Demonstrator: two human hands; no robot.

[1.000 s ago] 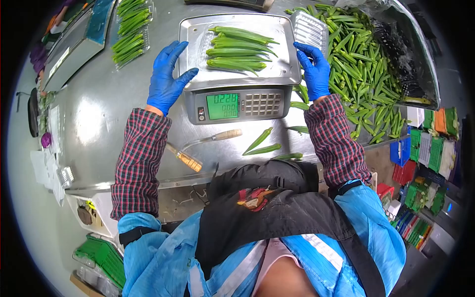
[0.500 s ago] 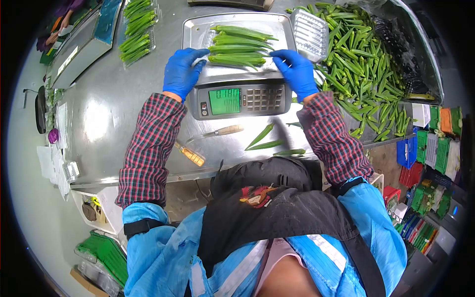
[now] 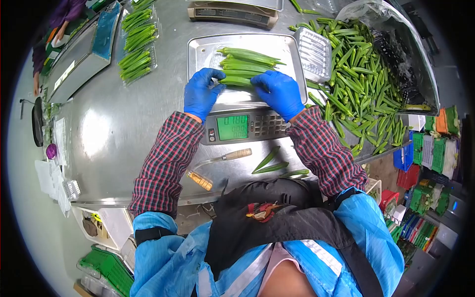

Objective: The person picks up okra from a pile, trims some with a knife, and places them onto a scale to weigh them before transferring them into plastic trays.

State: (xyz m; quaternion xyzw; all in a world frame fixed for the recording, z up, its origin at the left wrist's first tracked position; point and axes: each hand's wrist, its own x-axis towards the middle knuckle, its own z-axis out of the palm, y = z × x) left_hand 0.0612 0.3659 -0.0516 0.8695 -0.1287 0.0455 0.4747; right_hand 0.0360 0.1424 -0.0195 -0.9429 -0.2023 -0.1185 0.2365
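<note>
A tray of okra (image 3: 250, 60) sits on the steel pan (image 3: 198, 54) of a digital scale, the pods lying side by side. My left hand (image 3: 203, 93), in a blue glove, has its curled thumb and fingers at the left ends of the nearest pods. At the right ends of the same pods, my blue-gloved right hand (image 3: 283, 93) curls its fingers over them and hides the tips. Below my hands the scale's green display (image 3: 232, 127) is lit. Part of its keypad (image 3: 267, 124) lies under my right wrist.
A clear plastic tray (image 3: 313, 53) stands right of the pan, beside a large okra pile (image 3: 366, 74). Packed okra trays (image 3: 136, 39) lie at the left. A knife (image 3: 237, 154), a yellow-handled tool (image 3: 200, 180) and loose pods (image 3: 270, 167) lie in front. Another scale (image 3: 232, 16) stands behind.
Both hands have come closer together and nearer to me, onto the nearest pods. The view has shifted, showing more of the far scale.
</note>
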